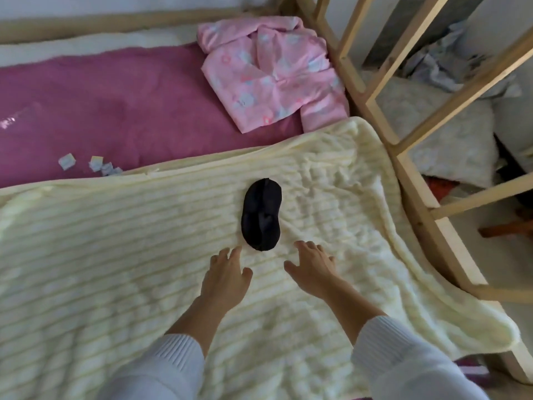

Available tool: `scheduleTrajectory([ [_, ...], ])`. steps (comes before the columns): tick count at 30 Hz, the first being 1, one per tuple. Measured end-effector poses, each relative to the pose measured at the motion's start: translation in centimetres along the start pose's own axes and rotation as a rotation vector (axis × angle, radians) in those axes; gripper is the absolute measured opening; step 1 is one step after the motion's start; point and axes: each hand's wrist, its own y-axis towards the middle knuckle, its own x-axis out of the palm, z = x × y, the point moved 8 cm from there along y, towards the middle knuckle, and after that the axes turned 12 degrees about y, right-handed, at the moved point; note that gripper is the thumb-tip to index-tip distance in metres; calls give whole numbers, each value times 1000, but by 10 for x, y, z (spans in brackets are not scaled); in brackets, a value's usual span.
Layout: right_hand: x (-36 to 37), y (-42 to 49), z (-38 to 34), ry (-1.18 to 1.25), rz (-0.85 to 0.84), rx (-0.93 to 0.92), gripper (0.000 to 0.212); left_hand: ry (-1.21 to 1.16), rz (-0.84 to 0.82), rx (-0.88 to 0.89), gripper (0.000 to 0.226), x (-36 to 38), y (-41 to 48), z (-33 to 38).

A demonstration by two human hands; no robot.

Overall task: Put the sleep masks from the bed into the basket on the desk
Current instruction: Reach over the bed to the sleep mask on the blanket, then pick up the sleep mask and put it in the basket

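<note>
Spread across the near part of the wooden-framed bed (372, 90) is a cream ribbed fleece blanket (115, 255), and every place below is given relative to it. One black oval fabric sleep mask (261, 215) lies flat on the blanket, toward its far right part, lengthwise away from the person. Beyond the blanket's far edge lies a magenta sheet (115, 105), with a folded pink patterned pyjama top (274, 73) at the sheet's far right corner and a few small pale paper scraps (92, 164) just past the blanket's far hem.

Both hands hover over the blanket just short of the mask's near end. The left hand (227, 272) is spread and empty, its fingertips close to the mask's near left edge. The right hand (313, 265) is also spread, holding nothing, a little to the mask's right.

As for progress, this mask is not yet picked up. Neither basket nor desk is in view, so whether other masks are already stowed cannot be told. At least this one looks left to grasp and carry over.
</note>
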Motion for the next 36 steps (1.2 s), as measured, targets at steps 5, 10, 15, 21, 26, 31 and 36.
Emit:
scheduleTrajectory([
  [5, 24, 61, -7, 296, -19, 46, 43, -291, 67, -21, 46, 1, 57, -1],
  [10, 35, 92, 1, 585, 66, 186, 31, -532, -4, -165, 39, 16, 86, -10],
  [15, 25, 85, 1, 918, 2, 235, 25, -953, 15, -391, 32, 17, 77, -18],
  [21, 9, 6, -7, 1087, -302, 229, 27, -1168, -164, -330, 25, -8, 19, -2],
  [26, -18, -65, -14, 972, -85, 155, 32, -981, -116, -106, 20, -57, -60, 11],
  [31, -52, -127, -68, 1032, -8, -50, 30, -934, -80, -16, 25, -103, -132, 18],
  [36, -80, -183, -115, 886, -12, -241, 14, -981, 8, 13, 23, -149, -200, 17],
])
